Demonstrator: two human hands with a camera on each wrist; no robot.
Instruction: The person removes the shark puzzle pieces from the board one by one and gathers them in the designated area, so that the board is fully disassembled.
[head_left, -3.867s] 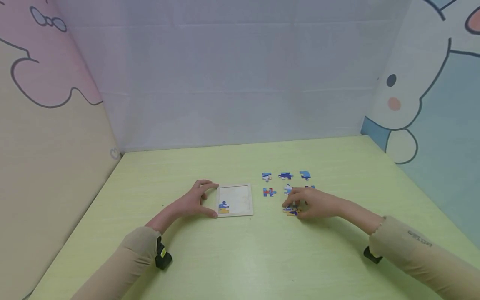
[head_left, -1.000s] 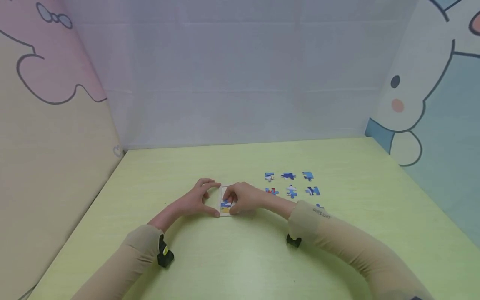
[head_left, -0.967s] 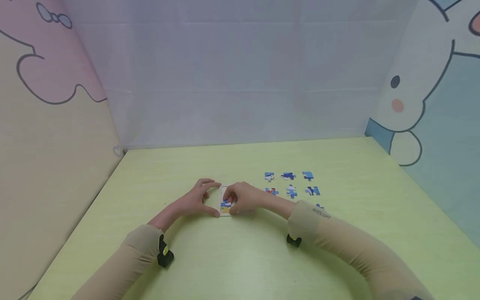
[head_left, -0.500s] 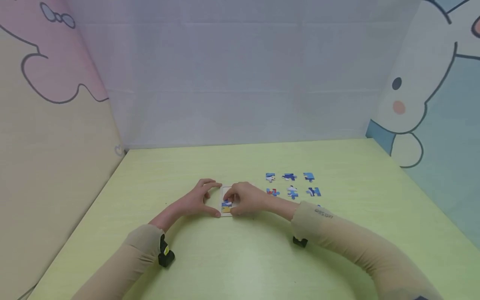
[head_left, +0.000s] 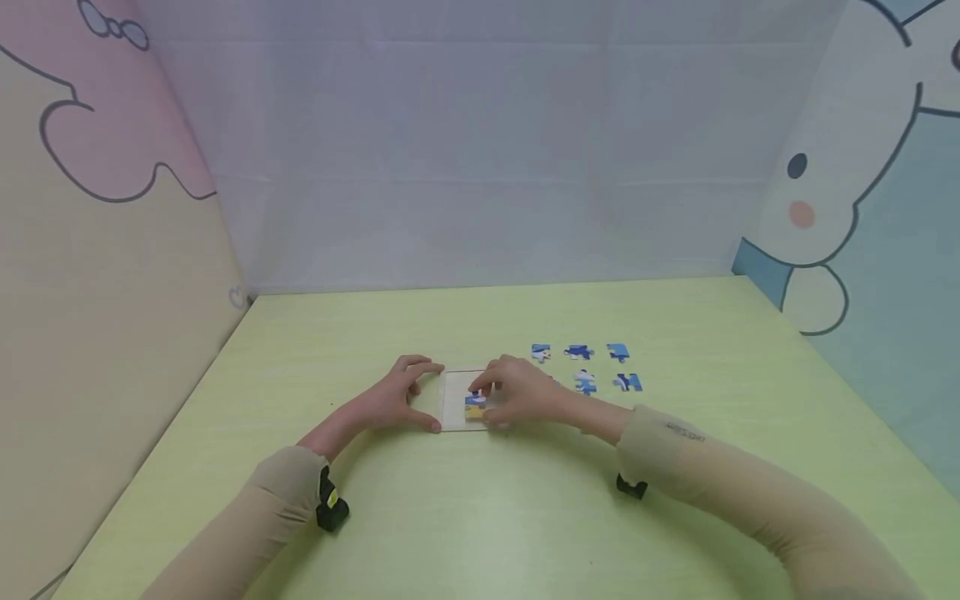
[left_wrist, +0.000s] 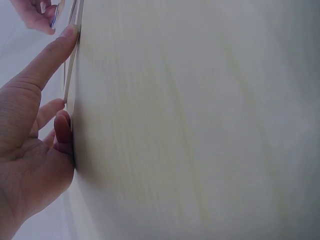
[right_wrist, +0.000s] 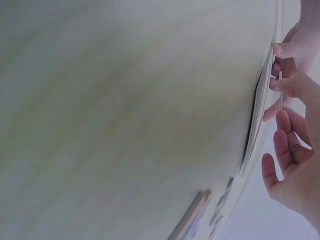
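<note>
Nearest the front edge of the pale green tabletop lie the person's two beige sleeves, each with a small black wrist camera. Further in, toward the middle of the tabletop, the left hand rests beside the left edge of the white puzzle tray, its fingers straight and spread, thumb and forefinger touching the tray's near and far left corners. The right hand hovers over the tray's right half, fingers curled, pinching a blue-and-yellow puzzle piece that sits low on the tray near its front edge; whether the piece lies fully flat I cannot tell. Beyond and toward the right edge, loose blue puzzle pieces lie in two rows, well apart from the tray. At the back stand cartoon-printed walls.
</note>
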